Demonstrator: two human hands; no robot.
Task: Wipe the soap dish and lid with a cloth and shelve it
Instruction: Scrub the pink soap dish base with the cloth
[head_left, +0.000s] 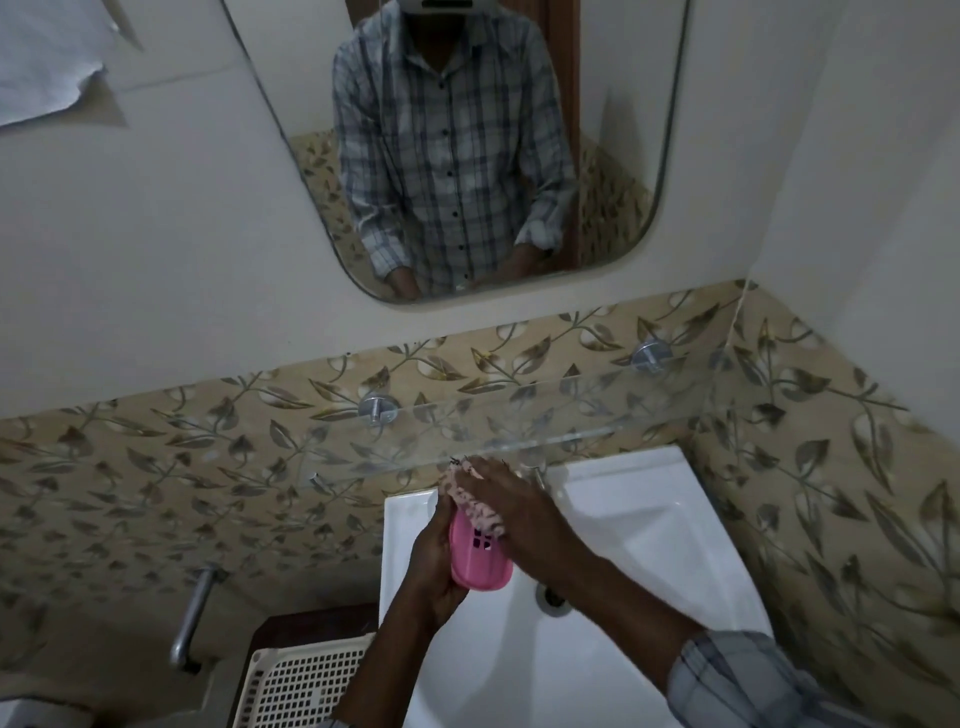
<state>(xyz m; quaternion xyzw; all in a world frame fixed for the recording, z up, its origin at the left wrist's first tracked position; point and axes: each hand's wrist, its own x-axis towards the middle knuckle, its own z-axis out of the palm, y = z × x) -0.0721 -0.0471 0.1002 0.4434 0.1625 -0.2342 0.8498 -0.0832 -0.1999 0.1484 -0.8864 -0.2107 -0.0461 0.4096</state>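
Just below centre frame, over the white ceramic sink basin (649, 519), the pink oval plastic soap dish (480, 564) sits in the left hand (441, 566), whose fingers curl round its left edge. Its long axis runs up the frame, far end toward the clear glass shelf (519, 421). Dark drain slots show in its floor. The right hand (514, 512), fingers fairly straight, presses a pink speckled cloth (475, 506) onto the dish's upper end.
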